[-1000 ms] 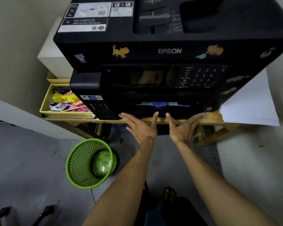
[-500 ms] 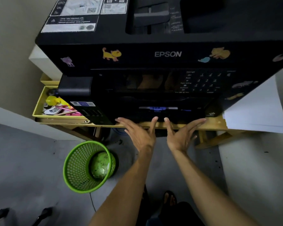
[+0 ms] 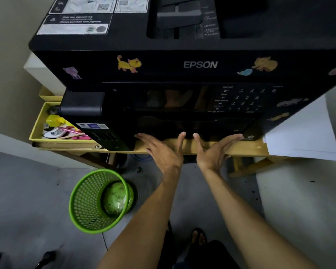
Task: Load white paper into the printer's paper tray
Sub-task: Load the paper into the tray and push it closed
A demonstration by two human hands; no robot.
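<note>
Far left: yellow tray of small stationery sits on the wooden table, just beside the printer's ink-tank block. Below it, on the floor, a green mesh bin with a crumpled bag inside.

Centre: black printer (EPSON lettering, cat stickers along the front) fills the table top. Its paper tray is the dark front panel low on the body, flush with the housing; whether any paper is inside cannot be told.

Left hand: arm extended forward, palm down, fingers splayed, tips at the lower front edge of the paper tray. Grip wide, holding nothing.

Right hand: same pose, mirrored, arm extended, fingers spread toward the right end of the tray front, thumb tip close to the left thumb but apart. Grip wide, holding nothing.

Far right: stack of white paper lies on the table's right end, partly under the printer's corner and overhanging the table edge, well apart from both hands.
</note>
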